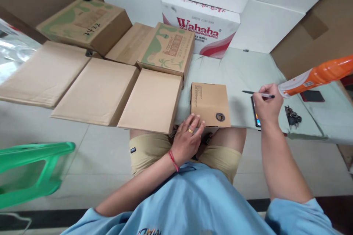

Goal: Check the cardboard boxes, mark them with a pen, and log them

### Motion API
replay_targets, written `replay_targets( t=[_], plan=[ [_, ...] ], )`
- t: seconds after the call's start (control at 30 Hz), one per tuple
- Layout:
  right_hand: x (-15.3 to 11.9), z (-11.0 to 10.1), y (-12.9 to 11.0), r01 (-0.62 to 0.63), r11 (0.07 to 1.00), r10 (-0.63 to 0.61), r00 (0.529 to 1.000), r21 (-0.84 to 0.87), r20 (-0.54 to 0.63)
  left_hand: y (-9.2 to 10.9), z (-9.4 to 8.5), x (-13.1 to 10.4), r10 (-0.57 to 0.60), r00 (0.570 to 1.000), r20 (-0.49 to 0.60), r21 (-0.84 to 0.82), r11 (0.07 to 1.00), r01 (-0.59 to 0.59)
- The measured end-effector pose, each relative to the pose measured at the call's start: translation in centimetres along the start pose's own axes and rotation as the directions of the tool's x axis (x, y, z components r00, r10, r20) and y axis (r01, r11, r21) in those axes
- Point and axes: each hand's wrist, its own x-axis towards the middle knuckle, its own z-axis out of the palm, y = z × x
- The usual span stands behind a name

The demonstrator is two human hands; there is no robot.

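1. I've got the right hand (268,103) gripping a pen (267,95) above a smartphone (257,119).
2. Left hand (189,137): fingers touching the small cardboard box (211,102), near-left corner.
3. Behind, I see a Wahaha carton (202,27), standing upright!

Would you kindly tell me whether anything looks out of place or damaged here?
Nothing looks spilled. A dark smudge sits near the upper left corner of the Wahaha carton, odd against its white surface. The orange bottle beside the right hand, which holds a pen, appears to lean sharply; that may be lens distortion.
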Motion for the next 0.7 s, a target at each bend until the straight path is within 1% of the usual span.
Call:
replay_targets(
  t=[0.03,0.07,0.13,0.17,0.23,0.27,0.33,0.37,0.43,0.5,0.57,0.63,0.67,0.7],
  plan=[
    [-0.7,0.1,-0.3,-0.028,0.990,0.034,0.999,0.135,-0.042,0.1,0.1,0.0,-0.008,1.000,-0.003,-0.030,1.000,0.008],
    [-1.5,0.3,-0.6,-0.058,0.974,0.072,0.996,0.219,-0.053,0.2,0.1,0.0,-0.018,1.000,-0.019,-0.067,0.998,0.017],
    [-3.6,0.7,-1.0,-0.127,0.953,0.139,0.990,0.276,-0.023,0.4,0.1,-0.1,-0.065,0.994,-0.090,-0.160,0.986,0.050],
    [-4.8,0.9,-1.1,-0.160,0.946,0.166,0.986,0.282,0.003,0.5,0.2,-0.3,-0.109,0.985,-0.135,-0.210,0.974,0.079],
    [-7.2,1.2,-1.2,-0.180,0.962,0.170,0.983,0.206,0.063,0.6,0.4,-1.0,-0.246,0.951,-0.188,-0.317,0.932,0.178],
    [-8.4,1.3,-1.2,-0.165,0.976,0.152,0.984,0.143,0.097,0.5,0.5,-1.3,-0.327,0.928,-0.177,-0.371,0.896,0.245],
    [-10.3,1.6,-1.1,-0.120,0.992,0.112,0.976,0.027,0.188,0.3,0.6,-1.9,-0.448,0.890,-0.081,-0.464,0.808,0.364],
    [-10.9,1.7,-1.0,-0.094,0.995,0.095,0.969,-0.014,0.228,0.2,0.6,-2.1,-0.470,0.883,-0.016,-0.499,0.769,0.400],
    [-11.8,2.1,-0.8,-0.052,0.997,0.066,0.960,-0.056,0.272,0.1,0.3,-2.0,-0.440,0.894,0.083,-0.544,0.732,0.411],
    [-12.1,2.4,-0.4,-0.034,0.996,0.054,0.967,-0.085,0.250,0.3,-0.4,-1.5,-0.346,0.931,0.115,-0.579,0.738,0.346],
    [-12.2,2.4,0.0,-0.054,0.994,0.071,0.980,-0.094,0.188,0.8,-1.3,-0.9,-0.230,0.969,0.093,-0.608,0.758,0.238],
    [-12.1,2.1,0.3,-0.095,0.993,0.105,0.984,-0.074,0.144,1.4,-2.2,-0.5,-0.127,0.990,0.057,-0.634,0.762,0.134],
    [-12.1,1.9,0.5,-0.113,0.992,0.119,0.984,-0.056,0.132,1.7,-2.5,-0.3,-0.101,0.994,0.046,-0.653,0.750,0.107],
    [-12.1,1.7,0.6,-0.131,0.991,0.134,0.983,-0.039,0.128,1.9,-2.7,-0.1,-0.102,0.994,0.050,-0.682,0.723,0.108]
  ],
)
